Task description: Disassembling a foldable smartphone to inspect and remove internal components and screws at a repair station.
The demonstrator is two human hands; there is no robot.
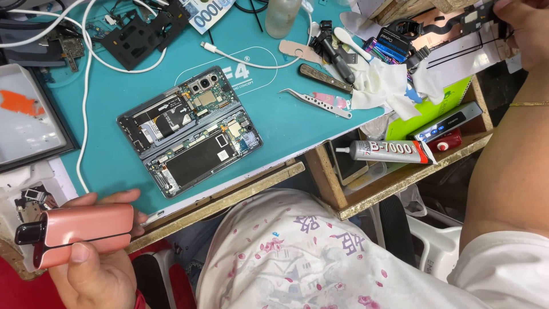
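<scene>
Two hands work: left hand (94, 260) fingers clamp a pink device (80, 233) near the counter (114, 166); right hand (523, 28) fingers grip a copper-coloured flex part (452, 22) far right.

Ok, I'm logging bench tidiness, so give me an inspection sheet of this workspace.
Surface: teal work mat on a wooden bench.
Job's things: pink rectangular device; opened foldable phone, circuitry exposed.
Clutter: metal tweezers, crumpled white tissues, glue tube, clear bottle.
Hands: left hand grips the pink device; right hand reaches to the top edge.
Cables: white cable loops across the mat.
Surroundings: white plastic chair.
</scene>
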